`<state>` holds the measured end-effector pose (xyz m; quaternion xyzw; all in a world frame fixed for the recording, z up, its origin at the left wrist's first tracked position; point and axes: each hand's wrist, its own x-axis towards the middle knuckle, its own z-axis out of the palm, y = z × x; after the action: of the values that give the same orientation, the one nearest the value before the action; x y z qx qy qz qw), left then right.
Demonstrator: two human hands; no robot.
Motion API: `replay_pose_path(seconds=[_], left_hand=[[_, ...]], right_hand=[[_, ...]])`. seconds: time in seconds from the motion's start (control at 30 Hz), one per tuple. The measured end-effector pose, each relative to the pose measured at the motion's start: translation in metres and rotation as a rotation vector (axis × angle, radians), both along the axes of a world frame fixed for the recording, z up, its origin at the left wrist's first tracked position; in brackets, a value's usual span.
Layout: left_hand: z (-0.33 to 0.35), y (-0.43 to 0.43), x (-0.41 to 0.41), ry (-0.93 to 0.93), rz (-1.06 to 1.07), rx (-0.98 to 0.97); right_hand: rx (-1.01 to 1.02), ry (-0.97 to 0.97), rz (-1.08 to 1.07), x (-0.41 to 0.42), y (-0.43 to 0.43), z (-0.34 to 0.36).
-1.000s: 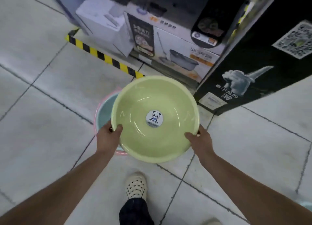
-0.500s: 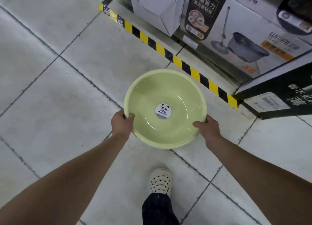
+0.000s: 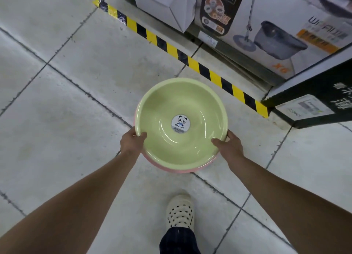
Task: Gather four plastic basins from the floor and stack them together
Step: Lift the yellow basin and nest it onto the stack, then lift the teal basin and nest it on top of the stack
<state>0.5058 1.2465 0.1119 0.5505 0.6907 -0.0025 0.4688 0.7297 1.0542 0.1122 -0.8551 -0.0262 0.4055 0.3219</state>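
Note:
A pale green plastic basin (image 3: 190, 101) with a round panda sticker in its bottom sits inside a pink basin (image 3: 171, 169), of which only a rim sliver shows below and at the left. My left hand (image 3: 131, 141) grips the green basin's left rim, thumb curled inside. At the right rim my right hand (image 3: 228, 145) grips the same basin, thumb over the edge. What else lies under the green basin is hidden.
Grey tiled floor (image 3: 66, 120) all around. A yellow-black striped tape (image 3: 190, 63) marks the base of a shelf with mop-bucket boxes (image 3: 276, 30) at the upper right. A black display stand (image 3: 314, 101) is at the right. My shoe (image 3: 180, 211) stands below the basins.
The green basin, held by both hands, has come down over the pink basin and now sits nested in it. The view has tilted further down.

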Motion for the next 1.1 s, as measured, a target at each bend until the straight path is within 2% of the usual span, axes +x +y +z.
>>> replay_pose_path(seconds=[0.13, 0.23, 0.43, 0.7, 0.9, 1.1], left_hand=[[0.021, 0.001, 0.011, 0.083, -0.080, -0.014], [0.055, -0.004, 0.039, 0.149, -0.161, 0.126], [0.140, -0.076, 0.128, -0.176, -0.380, 0.061], [0.198, -0.256, 0.244, -0.311, -0.669, 0.010], [0.199, -0.417, 0.329, -0.310, -0.784, -0.108], [0.172, -0.592, 0.387, -0.222, -0.981, -0.251]], right_hand=[[-0.042, 0.053, 0.050, 0.004, -0.008, 0.015], [-0.004, 0.046, -0.015, 0.016, -0.023, 0.041], [0.135, -0.015, -0.212, 0.069, -0.101, 0.127], [0.082, -0.108, -0.394, 0.140, -0.321, 0.208], [-0.028, -0.121, -0.609, 0.160, -0.506, 0.216], [-0.108, -0.055, -0.799, 0.153, -0.687, 0.193]])
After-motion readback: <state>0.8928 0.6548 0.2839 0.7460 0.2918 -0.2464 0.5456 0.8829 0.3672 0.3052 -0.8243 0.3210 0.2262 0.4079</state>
